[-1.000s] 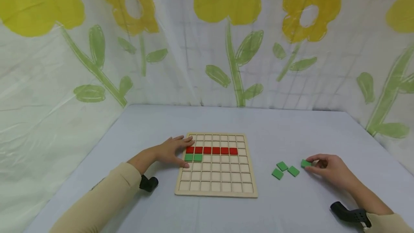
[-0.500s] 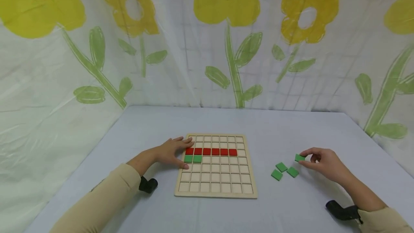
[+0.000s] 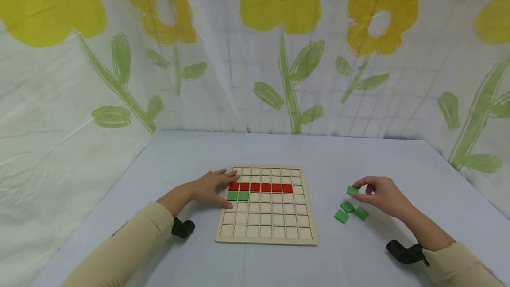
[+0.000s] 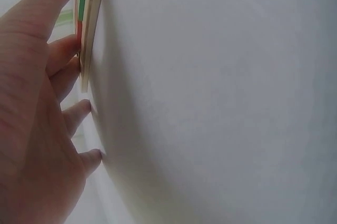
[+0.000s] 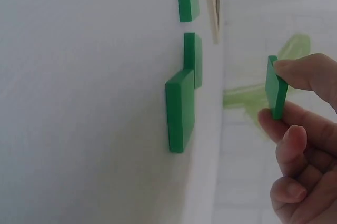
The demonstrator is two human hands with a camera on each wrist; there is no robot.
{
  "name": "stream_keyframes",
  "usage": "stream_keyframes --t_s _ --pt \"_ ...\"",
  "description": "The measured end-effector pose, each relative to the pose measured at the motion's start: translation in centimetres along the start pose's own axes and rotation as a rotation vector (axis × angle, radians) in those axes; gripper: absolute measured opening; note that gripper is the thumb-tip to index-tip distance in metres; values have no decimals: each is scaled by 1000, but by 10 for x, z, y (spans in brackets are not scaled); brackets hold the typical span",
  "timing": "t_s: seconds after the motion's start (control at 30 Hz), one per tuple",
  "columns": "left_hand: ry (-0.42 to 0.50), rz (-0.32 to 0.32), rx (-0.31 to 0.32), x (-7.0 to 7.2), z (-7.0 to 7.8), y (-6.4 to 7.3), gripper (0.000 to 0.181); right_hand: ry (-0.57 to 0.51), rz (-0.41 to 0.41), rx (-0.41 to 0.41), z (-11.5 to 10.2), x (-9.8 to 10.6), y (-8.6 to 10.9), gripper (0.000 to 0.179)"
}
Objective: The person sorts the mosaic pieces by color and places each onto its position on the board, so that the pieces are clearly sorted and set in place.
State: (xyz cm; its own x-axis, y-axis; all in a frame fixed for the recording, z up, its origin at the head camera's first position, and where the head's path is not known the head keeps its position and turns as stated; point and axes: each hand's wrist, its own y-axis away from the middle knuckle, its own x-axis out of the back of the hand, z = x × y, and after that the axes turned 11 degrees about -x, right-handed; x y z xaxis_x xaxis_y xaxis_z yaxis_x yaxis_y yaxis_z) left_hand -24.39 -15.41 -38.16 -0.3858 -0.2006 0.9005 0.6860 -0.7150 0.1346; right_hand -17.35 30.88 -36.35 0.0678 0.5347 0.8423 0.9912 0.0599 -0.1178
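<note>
A wooden grid board (image 3: 266, 240) lies on the table, with a row of several red tiles (image 3: 255, 187) and two green tiles (image 3: 237, 195) set in its cells. My left hand (image 3: 205, 188) rests on the board's left edge, fingers spread; the left wrist view shows that hand (image 4: 39, 124) with fingertips at the frame's side. Between thumb and forefinger my right hand (image 3: 380, 195) pinches a green tile (image 3: 352, 190), held above the table. In the right wrist view this pinched tile (image 5: 276, 88) is clear of the surface. Three loose green tiles (image 3: 347, 207) lie just below it.
The board and loose tiles lie on a white table (image 3: 179, 149). Behind the table hangs a pale curtain (image 3: 223, 101) with painted yellow flowers. A black wrist strap (image 3: 405, 252) sits on the right forearm, another (image 3: 183, 228) on the left.
My right hand has carried the pinched green tile leftward and up, from right of the loose tiles to just above them. The left hand has stayed on the board.
</note>
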Motion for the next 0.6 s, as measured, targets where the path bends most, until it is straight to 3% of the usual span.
stream_keyframes --t_s 0.6 --pt "-2 2 -17 3 2 1 89 -151 -79 35 -43 -14 -24 25"
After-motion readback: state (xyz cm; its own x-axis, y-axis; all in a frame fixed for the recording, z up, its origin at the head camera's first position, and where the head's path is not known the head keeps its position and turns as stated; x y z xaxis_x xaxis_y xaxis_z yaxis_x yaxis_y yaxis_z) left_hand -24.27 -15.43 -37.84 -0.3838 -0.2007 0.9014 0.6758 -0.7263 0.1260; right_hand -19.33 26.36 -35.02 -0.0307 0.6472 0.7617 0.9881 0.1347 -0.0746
